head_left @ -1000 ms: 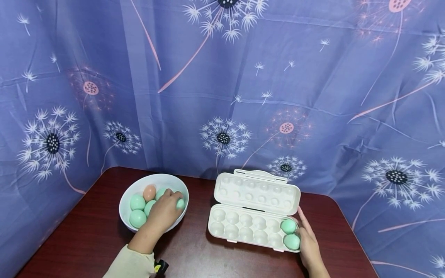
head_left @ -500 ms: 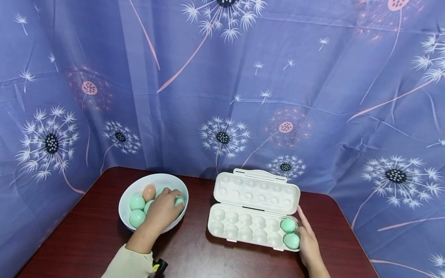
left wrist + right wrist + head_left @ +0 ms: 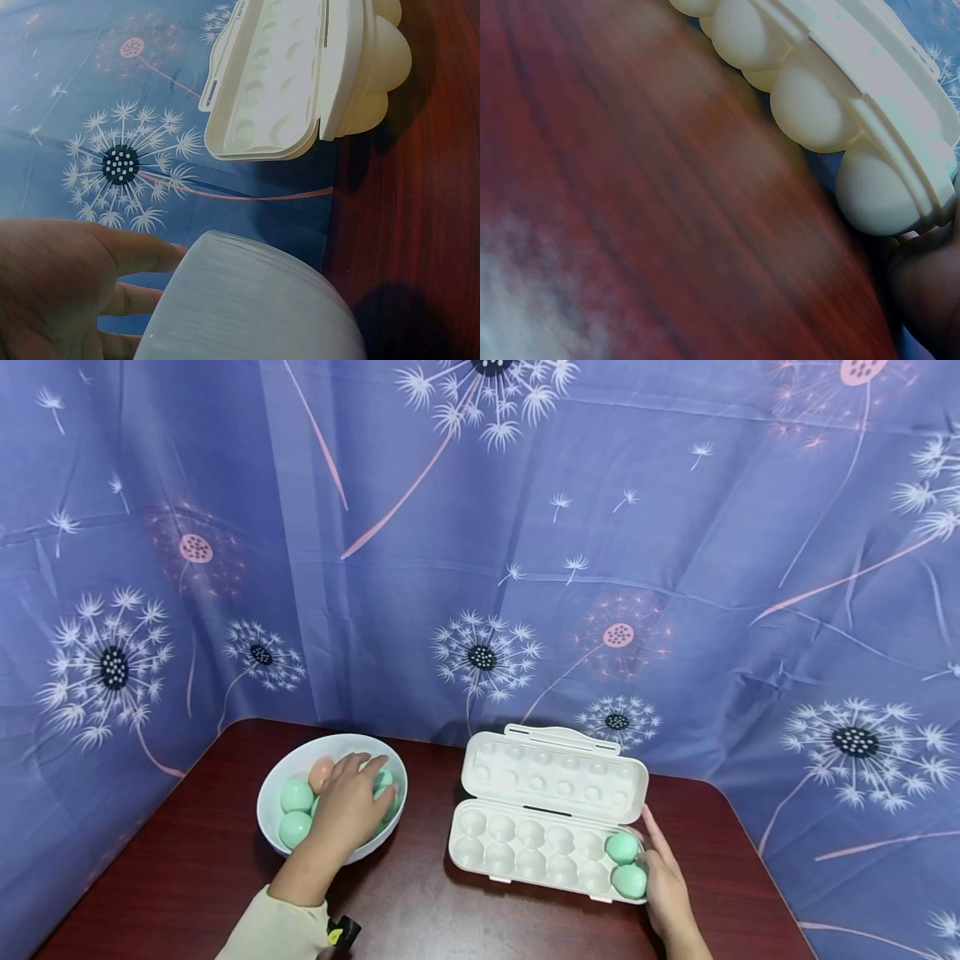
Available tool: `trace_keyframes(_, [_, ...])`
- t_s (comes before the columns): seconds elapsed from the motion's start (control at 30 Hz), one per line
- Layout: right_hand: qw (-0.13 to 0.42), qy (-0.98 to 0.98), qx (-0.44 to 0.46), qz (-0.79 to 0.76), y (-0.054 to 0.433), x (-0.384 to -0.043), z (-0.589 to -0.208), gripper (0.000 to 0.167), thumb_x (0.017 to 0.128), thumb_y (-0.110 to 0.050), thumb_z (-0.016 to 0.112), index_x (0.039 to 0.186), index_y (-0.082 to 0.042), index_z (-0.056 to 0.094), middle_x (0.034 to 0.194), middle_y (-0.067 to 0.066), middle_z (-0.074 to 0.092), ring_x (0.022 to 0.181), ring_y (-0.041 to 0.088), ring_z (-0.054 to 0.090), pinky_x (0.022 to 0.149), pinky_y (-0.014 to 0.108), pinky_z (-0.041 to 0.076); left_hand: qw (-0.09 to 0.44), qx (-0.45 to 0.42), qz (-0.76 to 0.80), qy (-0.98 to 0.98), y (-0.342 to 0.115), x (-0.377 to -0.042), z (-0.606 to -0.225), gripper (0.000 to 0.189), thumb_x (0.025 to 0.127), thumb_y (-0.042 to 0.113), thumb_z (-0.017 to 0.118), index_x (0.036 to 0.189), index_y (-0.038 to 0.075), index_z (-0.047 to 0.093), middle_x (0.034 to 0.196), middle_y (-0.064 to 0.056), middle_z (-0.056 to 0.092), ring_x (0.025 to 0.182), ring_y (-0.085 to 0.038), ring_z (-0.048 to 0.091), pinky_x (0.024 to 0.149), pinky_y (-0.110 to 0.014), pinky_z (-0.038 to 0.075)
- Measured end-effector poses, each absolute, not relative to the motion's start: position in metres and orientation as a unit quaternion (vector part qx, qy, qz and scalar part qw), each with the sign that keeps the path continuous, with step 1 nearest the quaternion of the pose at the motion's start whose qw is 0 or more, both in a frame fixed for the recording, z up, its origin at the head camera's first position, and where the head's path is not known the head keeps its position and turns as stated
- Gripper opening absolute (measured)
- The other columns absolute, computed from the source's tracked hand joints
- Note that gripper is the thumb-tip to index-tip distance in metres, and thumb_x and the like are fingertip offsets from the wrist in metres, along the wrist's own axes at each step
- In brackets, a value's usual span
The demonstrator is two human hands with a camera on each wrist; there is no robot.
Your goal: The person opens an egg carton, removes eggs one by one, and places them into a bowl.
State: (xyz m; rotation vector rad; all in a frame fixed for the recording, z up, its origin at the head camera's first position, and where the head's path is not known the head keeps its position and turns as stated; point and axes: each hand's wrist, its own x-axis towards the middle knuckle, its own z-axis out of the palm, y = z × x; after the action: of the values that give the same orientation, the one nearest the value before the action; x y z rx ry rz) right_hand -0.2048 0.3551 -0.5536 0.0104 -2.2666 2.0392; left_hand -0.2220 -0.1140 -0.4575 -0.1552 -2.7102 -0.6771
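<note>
A white bowl on the left holds several pale green eggs and one brown egg. My left hand reaches over its rim, fingers spread above the eggs and covering some of them. In the left wrist view, the hand is partly hidden behind the bowl. To the right lies a white egg carton, lid raised, with two green eggs in its right-end cups. My right hand holds that end; the right wrist view shows a blurred finger against its edge.
The dark red wooden table runs under bowl and carton, with bare surface between them. A blue curtain printed with dandelions hangs right behind the table's back edge.
My left hand has shifted slightly left within the bowl and its fingers have spread, uncovering green eggs on the right side. The right hand and carton have not moved.
</note>
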Motion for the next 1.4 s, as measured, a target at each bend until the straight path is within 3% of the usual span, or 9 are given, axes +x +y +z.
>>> trace_keyframes(0.27, [0.041,-0.745,0.001,0.666,0.354,-0.204,-0.554,0.072,0.1,0.005,0.026,0.164,-0.026,0.014,0.136,-0.019,0.055,0.118,-0.01,0.054,0.092,0.011,0.046,0.157,-0.069,-0.261,-0.95,-0.111,-0.222,-0.459,0.059,0.094,0.033,0.069,0.143,0.004,0.055,0.151,-0.031,0.045,0.147,-0.053,0.03,0.117,-0.067,0.029])
trace_keyframes(0.53, [0.043,-0.739,0.008,0.672,0.355,-0.204,-0.555,0.066,0.104,0.001,0.025,0.164,-0.024,0.014,0.133,-0.022,0.058,0.116,-0.009,0.055,0.092,0.012,0.047,0.122,-0.095,-0.279,-0.948,-0.101,-0.219,-0.458,0.067,0.096,0.042,0.065,0.15,0.008,0.048,0.161,-0.025,0.033,0.153,-0.048,0.019,0.118,-0.07,0.022])
trace_keyframes(0.73, [0.044,-0.738,0.005,0.673,0.354,-0.204,-0.555,0.066,0.103,0.001,0.024,0.164,-0.025,0.015,0.136,-0.019,0.057,0.118,-0.011,0.054,0.093,0.01,0.045,0.115,-0.112,-0.277,-0.947,-0.094,-0.214,-0.457,0.067,0.096,0.043,0.066,0.15,0.009,0.048,0.162,-0.023,0.033,0.155,-0.046,0.016,0.119,-0.071,0.018])
trace_keyframes(0.9, [0.035,-0.742,-0.013,0.669,0.354,-0.206,-0.553,0.071,0.1,0.003,0.024,0.163,-0.028,0.016,0.149,-0.007,0.049,0.121,-0.013,0.051,0.094,0.009,0.044,0.129,-0.124,-0.281,-0.943,-0.088,-0.212,-0.457,0.064,0.095,0.04,0.067,0.149,0.01,0.05,0.161,-0.022,0.036,0.155,-0.044,0.016,0.12,-0.069,0.019])
trace_keyframes(1.13, [0.025,-0.742,-0.023,0.67,0.355,-0.206,-0.553,0.074,0.097,0.004,0.023,0.163,-0.03,0.016,0.164,0.019,0.027,0.123,-0.018,0.047,0.095,0.007,0.042,0.144,-0.145,-0.286,-0.936,-0.08,-0.21,-0.457,0.062,0.095,0.038,0.069,0.148,0.011,0.052,0.159,-0.022,0.039,0.155,-0.044,0.018,0.121,-0.066,0.021])
trace_keyframes(1.2, [0.026,-0.74,-0.02,0.672,0.355,-0.206,-0.553,0.075,0.096,0.005,0.023,0.163,-0.03,0.016,0.163,0.016,0.029,0.123,-0.018,0.047,0.095,0.007,0.042,0.146,-0.153,-0.29,-0.933,-0.077,-0.209,-0.457,0.06,0.095,0.037,0.069,0.147,0.012,0.052,0.158,-0.022,0.04,0.155,-0.044,0.018,0.121,-0.065,0.021])
trace_keyframes(1.4, [0.033,-0.725,-0.003,0.688,0.356,-0.206,-0.555,0.075,0.095,0.007,0.022,0.163,-0.025,0.017,0.14,-0.021,0.055,0.122,-0.014,0.051,0.093,0.01,0.045,0.147,-0.179,-0.3,-0.925,-0.066,-0.205,-0.457,0.059,0.095,0.035,0.068,0.147,0.012,0.053,0.157,-0.019,0.042,0.154,-0.043,0.022,0.121,-0.064,0.024])
